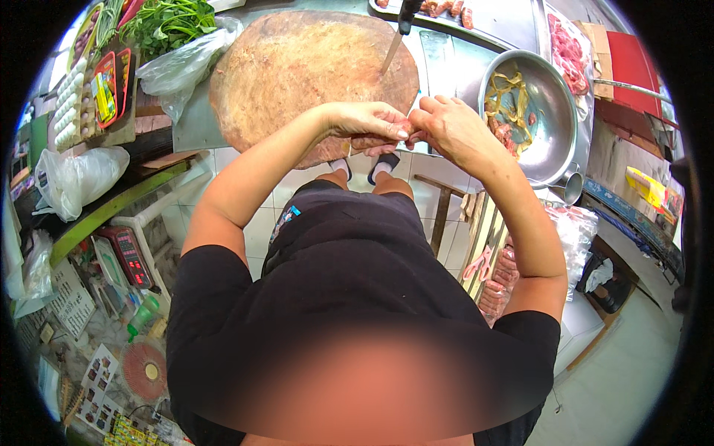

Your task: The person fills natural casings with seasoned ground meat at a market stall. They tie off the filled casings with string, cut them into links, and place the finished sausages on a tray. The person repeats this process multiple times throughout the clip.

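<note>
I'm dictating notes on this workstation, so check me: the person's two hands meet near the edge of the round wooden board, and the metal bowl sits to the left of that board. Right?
Not quite: the metal bowl sits to the right of the round wooden board, as the head view shows. The left hand and right hand do meet near its edge.

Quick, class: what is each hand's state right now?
Left hand: closed, apparently holding a reddish, elongated piece of meat.
Right hand: fingers closed near it; what they grip cannot be told.

leafy greens lie near white eggs, a red scale well apart
</note>
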Demonstrator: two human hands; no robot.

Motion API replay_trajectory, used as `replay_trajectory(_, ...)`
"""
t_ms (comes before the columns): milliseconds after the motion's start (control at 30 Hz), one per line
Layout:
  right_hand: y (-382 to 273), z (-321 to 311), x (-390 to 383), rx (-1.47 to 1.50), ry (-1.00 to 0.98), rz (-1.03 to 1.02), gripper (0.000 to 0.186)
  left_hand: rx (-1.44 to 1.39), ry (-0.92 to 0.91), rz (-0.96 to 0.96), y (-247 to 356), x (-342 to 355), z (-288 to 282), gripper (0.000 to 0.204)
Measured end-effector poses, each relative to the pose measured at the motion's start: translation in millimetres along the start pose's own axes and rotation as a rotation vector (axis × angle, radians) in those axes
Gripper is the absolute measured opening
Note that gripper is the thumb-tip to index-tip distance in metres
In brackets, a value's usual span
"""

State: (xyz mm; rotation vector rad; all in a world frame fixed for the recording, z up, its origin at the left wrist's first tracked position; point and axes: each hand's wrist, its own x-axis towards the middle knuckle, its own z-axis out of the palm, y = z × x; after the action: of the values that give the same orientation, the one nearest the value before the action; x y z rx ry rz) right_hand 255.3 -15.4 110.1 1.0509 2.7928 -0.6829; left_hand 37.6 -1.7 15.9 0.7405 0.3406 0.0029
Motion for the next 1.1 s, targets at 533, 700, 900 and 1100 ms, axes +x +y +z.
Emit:
replay_trajectory(533, -1.2, 18.2, 3.4, -0.079, 0.017, -0.083, 0.021, -0.167, -0.080, -0.063, -10.5, -0.1, -11.8, 0.034)
replay_trajectory(700, 5.6, 29.3, 3.8, -0.105, -0.006, -0.099, 0.018, -0.152, -0.113, -0.080, -12.5, 5.7, -11.7, 0.038)
replay_trajectory(900, 6.1, 38.7, 2.0, 0.008, -0.003, -0.025, 0.017, -0.071, -0.077, -0.128, -10.8, 10.4, -15.9, 0.037)
replay_trajectory(1100, -2.1, 36.4, -1.6, -0.118, -0.001, -0.030, 0.016, -0.189, -0.114, -0.169, -14.6, 12.6, -13.3, 0.030)
